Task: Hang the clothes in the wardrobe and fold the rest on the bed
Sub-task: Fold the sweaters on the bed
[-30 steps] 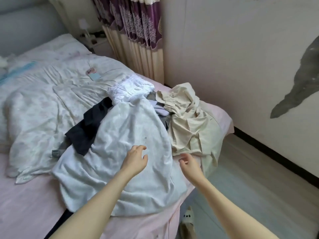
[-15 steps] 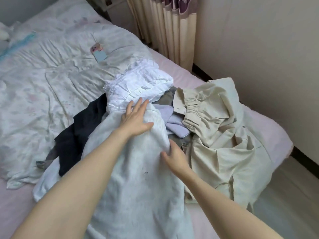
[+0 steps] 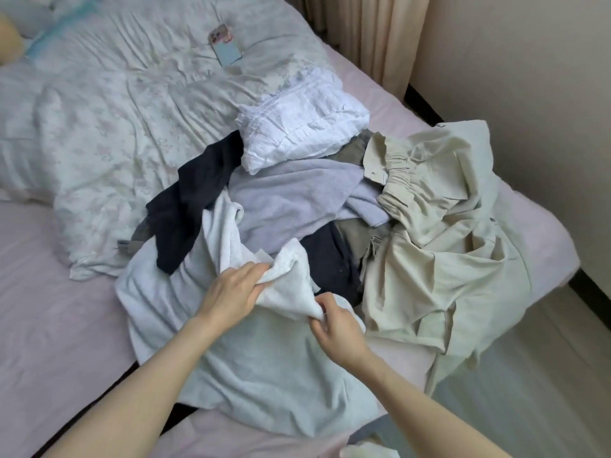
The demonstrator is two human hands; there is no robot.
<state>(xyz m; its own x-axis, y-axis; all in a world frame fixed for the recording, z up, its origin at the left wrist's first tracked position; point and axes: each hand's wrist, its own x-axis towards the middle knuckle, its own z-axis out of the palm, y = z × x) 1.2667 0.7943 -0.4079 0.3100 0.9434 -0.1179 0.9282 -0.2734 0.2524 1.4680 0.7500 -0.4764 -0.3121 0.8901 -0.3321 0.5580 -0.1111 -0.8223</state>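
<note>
My left hand and right hand each pinch a bunched edge of the pale blue-white soft cotton garment atop the pile on the pink-sheeted bed. It feels light, limp; probably the hem, best gripped at corners.

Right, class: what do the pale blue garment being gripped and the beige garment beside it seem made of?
Pale blue garment: soft, matte knit, probably cotton jersey; it bunches limply where both hands grip it. Beige garment: smoother woven cloth, perhaps cotton or linen blend; it shows sharper creases and a gathered elastic band.
</note>
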